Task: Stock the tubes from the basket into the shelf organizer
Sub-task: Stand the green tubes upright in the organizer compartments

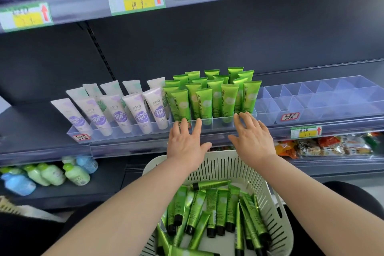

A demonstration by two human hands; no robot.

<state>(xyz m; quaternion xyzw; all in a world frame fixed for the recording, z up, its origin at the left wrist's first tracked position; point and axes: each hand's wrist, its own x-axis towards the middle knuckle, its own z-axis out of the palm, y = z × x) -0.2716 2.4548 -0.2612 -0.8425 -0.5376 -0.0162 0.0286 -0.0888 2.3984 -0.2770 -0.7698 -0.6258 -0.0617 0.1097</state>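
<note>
Where the green tubes [216,95] stand upright in the clear organizer [214,124] on the shelf [128,148], both hands have their fingertips at its front wall. The left hand [186,147] and the right hand [252,141] have straight, spread fingers and hold nothing. Under the arms sits the white basket [234,164], with more tubes [207,214] lying loose in a pile inside. Purple tubes [118,110] lean just left of the green ones.

Green tubes [216,97] upright in clear shelf organizer [214,123]; more lie jumbled in cream slotted basket [268,199].
</note>
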